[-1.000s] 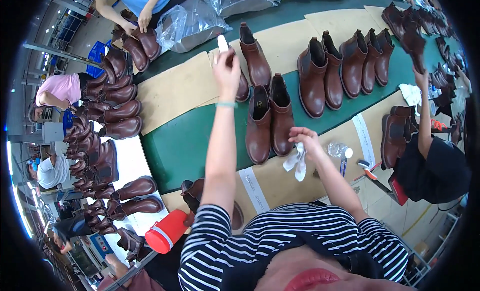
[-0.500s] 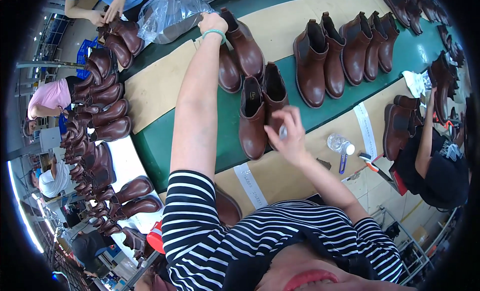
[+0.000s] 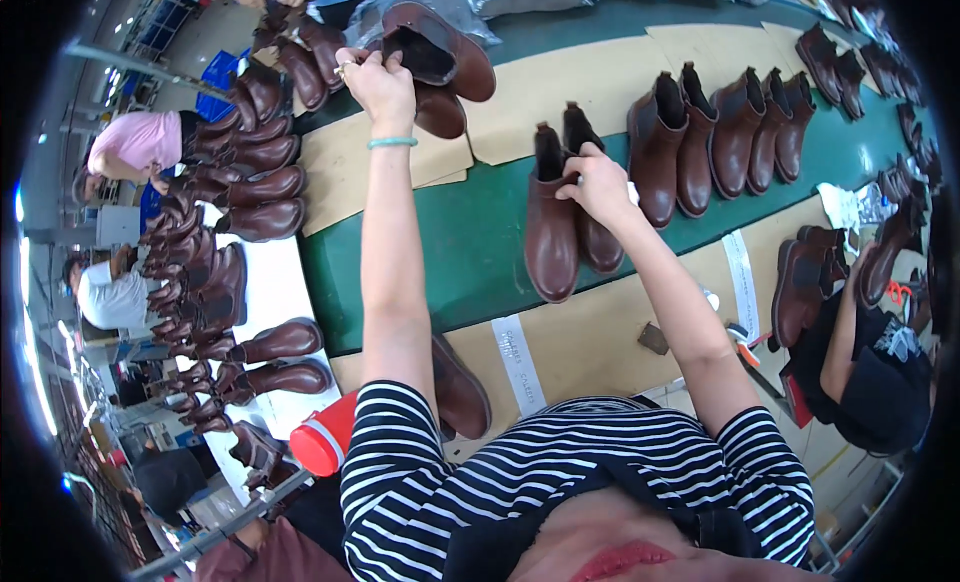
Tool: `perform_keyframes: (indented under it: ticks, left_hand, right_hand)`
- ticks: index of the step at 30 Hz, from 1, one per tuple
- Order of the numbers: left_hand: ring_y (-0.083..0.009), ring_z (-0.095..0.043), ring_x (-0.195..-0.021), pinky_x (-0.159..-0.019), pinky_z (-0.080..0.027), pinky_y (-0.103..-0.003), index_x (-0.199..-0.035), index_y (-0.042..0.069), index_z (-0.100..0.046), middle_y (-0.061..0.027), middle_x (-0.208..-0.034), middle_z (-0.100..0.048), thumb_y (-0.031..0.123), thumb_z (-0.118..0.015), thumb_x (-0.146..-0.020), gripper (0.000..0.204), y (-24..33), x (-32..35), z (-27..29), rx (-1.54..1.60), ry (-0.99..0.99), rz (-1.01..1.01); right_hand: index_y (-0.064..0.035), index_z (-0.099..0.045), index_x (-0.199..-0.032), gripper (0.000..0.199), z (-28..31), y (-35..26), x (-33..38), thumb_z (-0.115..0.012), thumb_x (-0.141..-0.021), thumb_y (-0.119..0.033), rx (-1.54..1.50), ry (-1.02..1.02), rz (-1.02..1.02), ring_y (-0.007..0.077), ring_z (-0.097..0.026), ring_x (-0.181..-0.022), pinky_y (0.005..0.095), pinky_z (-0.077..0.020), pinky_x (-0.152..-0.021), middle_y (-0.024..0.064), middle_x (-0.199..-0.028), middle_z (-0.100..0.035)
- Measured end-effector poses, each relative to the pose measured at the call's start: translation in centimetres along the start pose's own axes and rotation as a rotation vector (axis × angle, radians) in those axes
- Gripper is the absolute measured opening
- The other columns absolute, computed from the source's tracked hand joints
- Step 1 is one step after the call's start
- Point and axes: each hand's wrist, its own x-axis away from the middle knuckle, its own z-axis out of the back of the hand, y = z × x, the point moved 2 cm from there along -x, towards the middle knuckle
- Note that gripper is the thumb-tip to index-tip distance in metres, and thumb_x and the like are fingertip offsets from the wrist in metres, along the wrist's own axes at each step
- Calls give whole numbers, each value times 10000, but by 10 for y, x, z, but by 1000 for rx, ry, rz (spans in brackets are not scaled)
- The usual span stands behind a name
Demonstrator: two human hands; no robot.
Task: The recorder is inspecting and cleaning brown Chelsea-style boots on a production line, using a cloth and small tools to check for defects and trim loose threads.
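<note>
My left hand is closed on the top of a brown ankle boot at the far side of the green table; its dark opening faces me. Another brown boot of that group stands just below it. Nearer the middle, a pair of brown ankle boots stands upright. My right hand grips the upper edge of the pair's right boot, thumb and fingers bent around it. The left boot stands close against it. Something small and whitish shows beside my right palm; its kind is unclear.
Several brown boots stand in a row on the right of the green table. Brown cardboard covers its near edge. A white table with many boots is at left, beside a red container. Co-workers handle boots at far left and right.
My left hand has drawn its boots leftward and tilted one toward me. My right hand has moved from hovering beside the middle pair to gripping it; that pair now stands farther right.
</note>
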Motion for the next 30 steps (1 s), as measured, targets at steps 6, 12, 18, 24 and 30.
perform_keyframes:
  ticks: [6,12,18,24,30]
  left_hand:
    - [-326,-543,-815,-720,-428,-419,-631,-54,-630,-159,-897,-538,95,-749,-667,194,34,46,142,44,-82,2]
    - [-330,-569,-808,-701,-461,-419,-563,-38,-597,-164,-925,-559,65,-717,-651,181,68,173,218,109,-430,207]
    - [-337,-561,-802,-730,-473,-421,-523,-31,-564,-163,-853,-523,58,-697,-659,211,103,313,238,44,-680,315]
    - [-434,-427,-1144,-995,-355,-487,-1095,86,-637,-215,-1288,-416,134,-788,-665,459,110,346,241,-97,-547,331]
    - [-245,-599,-1056,-1050,-51,-699,-1057,130,-686,-28,-959,-685,218,-748,-751,324,92,333,230,247,-699,331]
  right_hand:
    - [-59,-666,-875,200,27,-24,51,-667,-682,-5,-286,150,112,294,-612,-836,371,-506,-746,116,-1039,-536]
    - [5,-610,-984,245,31,-1,124,-505,-769,58,-1245,-253,-325,118,-567,-675,240,-461,-603,64,-819,-605]
    - [38,-596,-1108,313,9,41,195,-554,-800,71,-1460,-469,-631,233,-670,-774,320,-568,-715,150,-915,-659]
    - [65,-572,-1128,332,-21,47,261,-620,-801,96,-1431,-457,-724,312,-685,-867,405,-598,-754,188,-936,-654]
    - [39,-605,-942,127,-20,22,262,-644,-821,40,-1267,-417,-667,213,-687,-815,291,-539,-637,149,-846,-677]
